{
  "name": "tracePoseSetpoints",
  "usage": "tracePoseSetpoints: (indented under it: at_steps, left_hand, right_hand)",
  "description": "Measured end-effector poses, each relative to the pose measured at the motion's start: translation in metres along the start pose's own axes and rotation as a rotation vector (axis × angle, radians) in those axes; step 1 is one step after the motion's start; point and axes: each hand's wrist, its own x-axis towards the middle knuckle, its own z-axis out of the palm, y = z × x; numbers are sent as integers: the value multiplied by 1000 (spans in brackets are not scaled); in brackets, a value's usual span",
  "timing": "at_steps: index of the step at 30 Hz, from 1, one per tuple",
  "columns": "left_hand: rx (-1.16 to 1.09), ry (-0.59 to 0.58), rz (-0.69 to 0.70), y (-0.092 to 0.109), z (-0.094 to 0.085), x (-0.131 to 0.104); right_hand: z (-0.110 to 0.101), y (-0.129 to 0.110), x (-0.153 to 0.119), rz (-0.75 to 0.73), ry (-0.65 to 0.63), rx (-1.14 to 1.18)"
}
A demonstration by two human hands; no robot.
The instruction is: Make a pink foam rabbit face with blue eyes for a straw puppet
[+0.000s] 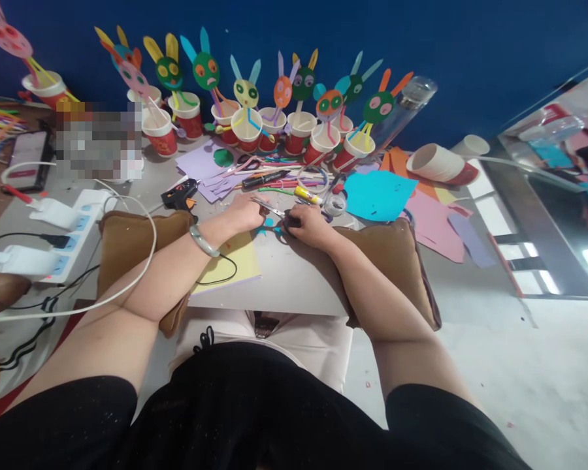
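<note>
My right hand [308, 225] is closed round the dark handles of a pair of scissors [274, 209], whose blades point left. Close to the blade tips is my left hand [245, 212], its fingers pressed together; whatever lies between them is too small to make out. Small blue paper pieces [269, 225] lie on the table [294, 274] between and below the hands. A yellow sheet [240, 261] lies under my left wrist. The blue paper [379, 196] is to the right of my right hand.
Paper cups [247, 130] with rabbit-like paper figures line the back. A glue gun [180, 194], markers [264, 179] and a tape roll [336, 203] lie nearer. Brown cushions [387, 261] sit under both forearms. A power strip [81, 228] with cables is at left, pink paper [434, 225] at right.
</note>
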Motion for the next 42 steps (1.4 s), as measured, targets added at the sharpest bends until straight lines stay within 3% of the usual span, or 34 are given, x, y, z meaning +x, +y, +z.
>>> tracePoseSetpoints:
  at_steps: [5, 12, 23, 26, 28, 32, 37, 42]
  left_hand:
    - [-136, 65, -63, 16, -3, 0]
    - [-509, -58, -59, 33, -8, -4]
    - [-543, -19, -95, 34, -3, -4]
    - [-577, -8, -104, 33, -6, -4]
    - [-613, -13, -108, 33, -9, -4]
    - [-640, 37, -116, 32, -12, -4]
    - [-669, 90, -96, 31, -10, -4]
    - [-637, 105, -60, 29, -8, -2]
  right_hand:
    - [1, 0, -1, 5, 91, 264]
    - [-13, -5, -4, 123, 297, 694]
    - [-11, -6, -1, 115, 324, 702]
    - [-29, -6, -6, 148, 388, 582]
    - [-47, -8, -19, 169, 434, 373]
    - [-66, -26, -74, 258, 343, -135]
    - [-33, -41, -148, 472, 115, -438]
    - [-4, -29, -172, 650, 195, -471]
